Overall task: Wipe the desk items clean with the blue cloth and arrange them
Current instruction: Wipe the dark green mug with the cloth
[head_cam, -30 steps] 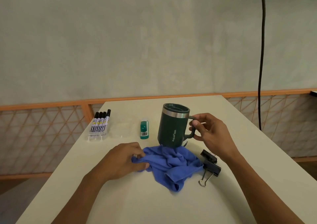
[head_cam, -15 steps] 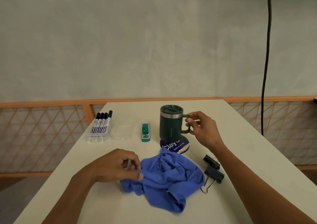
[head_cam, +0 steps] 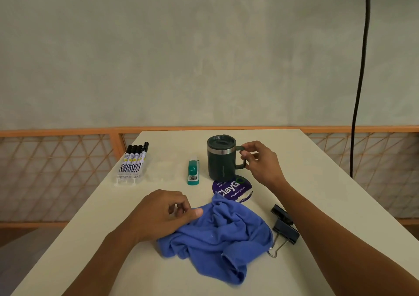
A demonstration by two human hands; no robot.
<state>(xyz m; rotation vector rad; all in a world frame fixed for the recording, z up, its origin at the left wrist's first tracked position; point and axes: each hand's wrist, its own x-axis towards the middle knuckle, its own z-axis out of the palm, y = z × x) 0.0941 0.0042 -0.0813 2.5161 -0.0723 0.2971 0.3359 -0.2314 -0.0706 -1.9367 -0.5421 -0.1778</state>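
The crumpled blue cloth (head_cam: 217,234) lies on the white desk (head_cam: 322,195) in front of me. My left hand (head_cam: 163,214) rests on its left edge, fingers curled and thumb pressed against the fabric. A dark green lidded mug (head_cam: 221,161) stands upright on the desk behind a round purple coaster (head_cam: 235,189). My right hand (head_cam: 260,164) grips the mug's handle, thumb on top. The cloth's far corner overlaps the near rim of the coaster.
A teal stapler (head_cam: 193,172) lies left of the mug. Several black markers (head_cam: 135,159) sit in a clear case at the far left. Two black binder clips (head_cam: 284,225) lie right of the cloth. An orange lattice railing (head_cam: 56,134) and a hanging black cable (head_cam: 360,80) stand behind.
My right hand carried the mug from above the cloth back to the desk behind the coaster, which is now uncovered. My left hand dragged the cloth toward me.
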